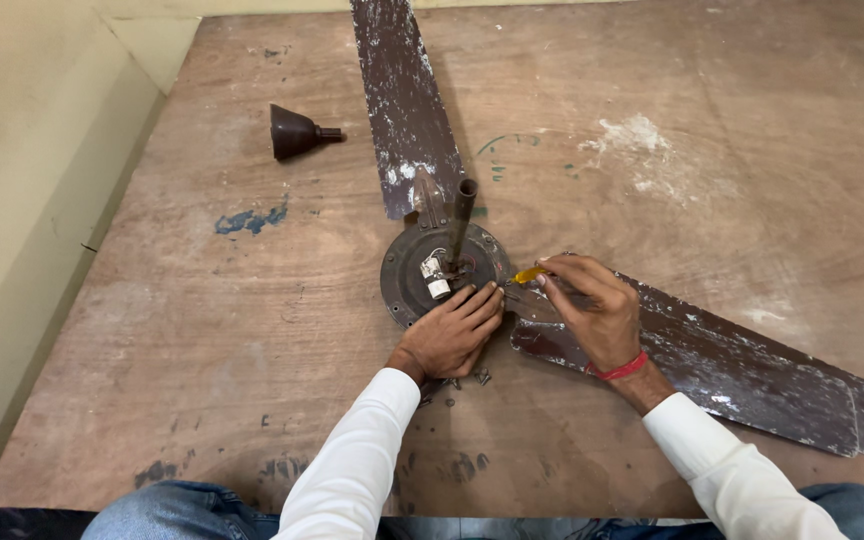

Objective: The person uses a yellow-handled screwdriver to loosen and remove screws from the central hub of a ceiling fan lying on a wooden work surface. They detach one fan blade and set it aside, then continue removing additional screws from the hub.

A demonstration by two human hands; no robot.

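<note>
The wooden board that carries everything is broad, scuffed and stained with blue and white paint marks. On it, near the middle and a little toward the near edge, lies a dismantled ceiling fan: a round dark metal motor housing with a short rod standing up from its centre and a small white part with wires beside it. One long brown blade, its paint flaking white, runs toward the far edge; another blade stretches toward the right near corner. The fan looks heavy at the hub and rigid throughout, the blades thin, stiff and likely to flex or bend if lifted by their tips, so the housing rim or the rod seems the safer place to take hold; the worn paint would probably give a dry, gritty grip. The left hand lies flat, fingers spread, pressing the housing's near rim. The right hand pinches a yellow-handled screwdriver at the blade's root. A small dark cone-shaped cover sits well apart toward the far left corner
</note>
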